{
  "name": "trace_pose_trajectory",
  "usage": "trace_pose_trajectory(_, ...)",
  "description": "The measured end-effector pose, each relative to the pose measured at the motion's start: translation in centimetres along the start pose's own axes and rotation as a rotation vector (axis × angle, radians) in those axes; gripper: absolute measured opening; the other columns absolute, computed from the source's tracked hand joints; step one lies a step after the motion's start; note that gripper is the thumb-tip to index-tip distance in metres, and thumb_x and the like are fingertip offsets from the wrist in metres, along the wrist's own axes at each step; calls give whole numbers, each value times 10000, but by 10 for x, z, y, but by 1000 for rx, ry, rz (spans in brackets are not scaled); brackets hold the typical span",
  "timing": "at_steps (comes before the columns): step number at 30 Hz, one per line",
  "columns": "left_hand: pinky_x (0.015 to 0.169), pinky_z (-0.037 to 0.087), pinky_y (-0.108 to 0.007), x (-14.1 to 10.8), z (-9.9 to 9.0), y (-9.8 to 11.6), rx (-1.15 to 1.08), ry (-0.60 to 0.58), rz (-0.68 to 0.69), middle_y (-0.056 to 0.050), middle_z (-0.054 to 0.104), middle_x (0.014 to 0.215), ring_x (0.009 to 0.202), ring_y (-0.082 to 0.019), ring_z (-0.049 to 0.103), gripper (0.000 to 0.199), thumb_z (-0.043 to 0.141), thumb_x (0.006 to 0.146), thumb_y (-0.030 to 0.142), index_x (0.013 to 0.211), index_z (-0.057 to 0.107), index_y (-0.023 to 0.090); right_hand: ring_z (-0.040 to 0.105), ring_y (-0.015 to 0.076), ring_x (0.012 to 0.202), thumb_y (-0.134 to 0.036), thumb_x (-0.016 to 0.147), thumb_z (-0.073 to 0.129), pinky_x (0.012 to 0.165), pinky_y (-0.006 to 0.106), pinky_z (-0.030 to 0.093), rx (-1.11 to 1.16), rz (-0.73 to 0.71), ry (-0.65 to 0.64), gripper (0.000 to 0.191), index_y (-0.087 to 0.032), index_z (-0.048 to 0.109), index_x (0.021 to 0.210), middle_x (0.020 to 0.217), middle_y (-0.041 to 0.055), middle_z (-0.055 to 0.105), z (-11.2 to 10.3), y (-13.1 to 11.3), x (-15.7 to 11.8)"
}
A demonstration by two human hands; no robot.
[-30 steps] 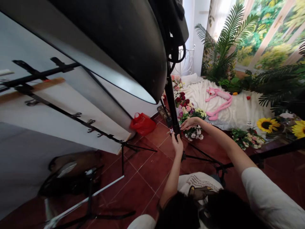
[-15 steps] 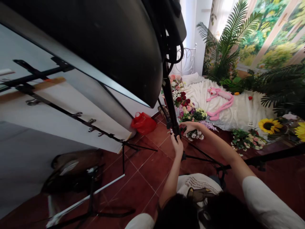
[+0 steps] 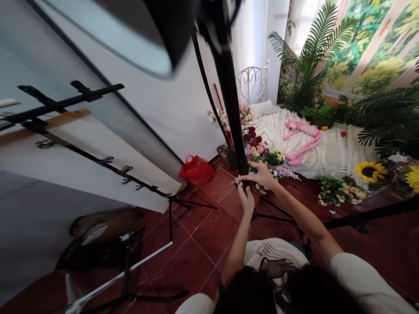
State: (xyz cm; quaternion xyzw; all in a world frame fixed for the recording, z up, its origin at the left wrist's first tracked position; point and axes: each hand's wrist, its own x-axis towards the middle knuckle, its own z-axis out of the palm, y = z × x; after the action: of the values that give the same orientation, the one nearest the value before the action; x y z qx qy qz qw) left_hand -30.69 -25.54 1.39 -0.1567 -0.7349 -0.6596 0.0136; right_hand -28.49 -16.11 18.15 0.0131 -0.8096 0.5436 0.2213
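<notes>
A black light stand (image 3: 231,96) rises in front of me, slightly tilted, carrying a studio lamp (image 3: 137,30) with a dark housing and a pale front. My left hand (image 3: 246,198) is closed around the lower pole near a joint. Just above it, my right hand (image 3: 264,175) grips the same pole from the right, its thumb lying across the front. The pole hides some of the right hand's fingers. Black legs (image 3: 275,217) of a stand spread over the floor below my hands.
On the left stands a white panel (image 3: 108,161) hung with clips. A red bag (image 3: 197,170) sits by the wall. Flowers (image 3: 257,148) border a white blanket (image 3: 340,157) bearing a pink plush toy (image 3: 303,135). A black bar (image 3: 376,216) crosses at right.
The lamp has moved up and to the left, showing more wall and pole beneath it. My right hand has come around the pole; my left hand stays about where it was.
</notes>
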Motion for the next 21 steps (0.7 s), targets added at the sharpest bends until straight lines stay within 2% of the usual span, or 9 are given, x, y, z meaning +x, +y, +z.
trace_pose_trajectory(3, 1040, 377, -363, -1, 0, 0, 15, -3, 11, -137, 539, 1225, 1187, -214, 497, 532, 258, 927, 567, 1250, 431, 181, 613, 227, 986, -498, 662, 765, 900, 327, 480, 39, -69, 51, 523, -157, 697, 1052, 986, 35, 693, -7, -30, 17)
trace_pose_trajectory(5, 1028, 384, -358, -1, 0, -1, 16, 15, 15, -132, 550, 1184, 1158, -214, 508, 530, 261, 922, 577, 1220, 443, 179, 596, 237, 1047, -496, 652, 773, 929, 342, 474, 41, -90, 58, 547, -156, 691, 1072, 1020, 42, 685, -9, -41, 24)
trace_pose_trajectory(9, 1042, 368, -358, -1, 2, 0, 6, 43, 22, -146, 531, 1208, 1189, -221, 487, 528, 261, 920, 576, 1209, 450, 177, 574, 235, 1118, -487, 651, 776, 977, 350, 459, 121, -89, 19, 597, -154, 665, 1133, 1093, 58, 669, -14, -35, 28)
trace_pose_trajectory(12, 1033, 375, -351, -2, 3, 1, 6, 40, 39, -136, 543, 1182, 1166, -215, 500, 512, 263, 923, 567, 1196, 466, 184, 588, 218, 1114, -471, 675, 764, 975, 344, 467, 261, -48, -112, 610, -175, 633, 1192, 1133, 55, 661, -23, -7, 23)
trace_pose_trajectory(16, 1009, 395, -343, -1, 1, 1, 21, 49, 61, -125, 561, 1140, 1131, -210, 523, 527, 264, 919, 581, 1180, 488, 182, 619, 207, 1045, -417, 759, 701, 935, 332, 488, 263, 176, -185, 364, -200, 698, 1052, 1088, 59, 688, -29, 49, 2)
trace_pose_trajectory(18, 1009, 398, -347, 0, 0, 2, 19, 46, 57, -128, 566, 1136, 1125, -213, 528, 539, 268, 914, 591, 1179, 494, 180, 623, 194, 1017, -392, 757, 702, 907, 307, 497, 249, 288, -203, 310, -206, 707, 1005, 1086, 57, 687, -24, 77, -13)
trace_pose_trajectory(21, 1018, 394, -362, 0, -1, 3, -1, 30, 56, -137, 569, 1140, 1131, -226, 525, 542, 281, 909, 591, 1181, 500, 177, 621, 162, 995, -430, 782, 660, 846, 273, 510, 336, 403, -214, 346, -214, 669, 1052, 1117, 43, 664, -10, 107, -31)
